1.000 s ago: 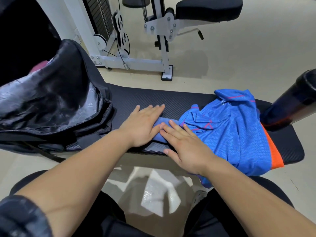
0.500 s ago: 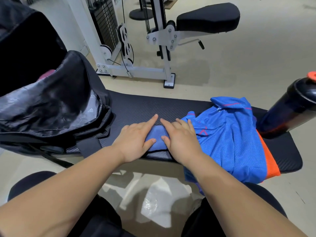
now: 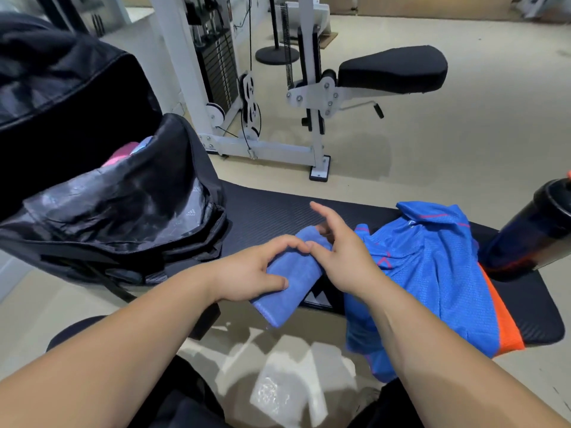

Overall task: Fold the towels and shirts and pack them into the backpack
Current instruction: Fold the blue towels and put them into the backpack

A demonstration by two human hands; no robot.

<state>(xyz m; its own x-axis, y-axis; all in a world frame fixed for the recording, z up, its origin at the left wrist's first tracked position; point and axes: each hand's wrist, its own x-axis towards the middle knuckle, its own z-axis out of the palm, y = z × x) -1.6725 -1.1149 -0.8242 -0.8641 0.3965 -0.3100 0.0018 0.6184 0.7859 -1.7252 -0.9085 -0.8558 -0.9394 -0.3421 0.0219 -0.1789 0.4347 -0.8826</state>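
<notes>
At the worktop's left end the backpack (image 3: 108, 211) lies with its mouth gaping towards us, something pink (image 3: 119, 156) already inside. Just right of it, over the near edge of the worktop (image 3: 278, 211), our left grip (image 3: 250, 273) is curled round the folded blue towel (image 3: 287, 285), thumb pressed on its upper face. The bundle's near end juts out past that edge. Our right grip (image 3: 343, 257) sits against the towel's right side with the forefinger lifted; whether its other fingers hold the cloth we cannot tell. To pack this well, we judge, we should squeeze the layers flat so the fold does not spring apart. Then we carry it left in one short sweep and slide it in flat beside the pink thing, with the right grip holding the opening wide. The blue shirt (image 3: 432, 273) waits unfolded on the worktop's right half, over something orange (image 3: 500, 319), draping off the near edge
</notes>
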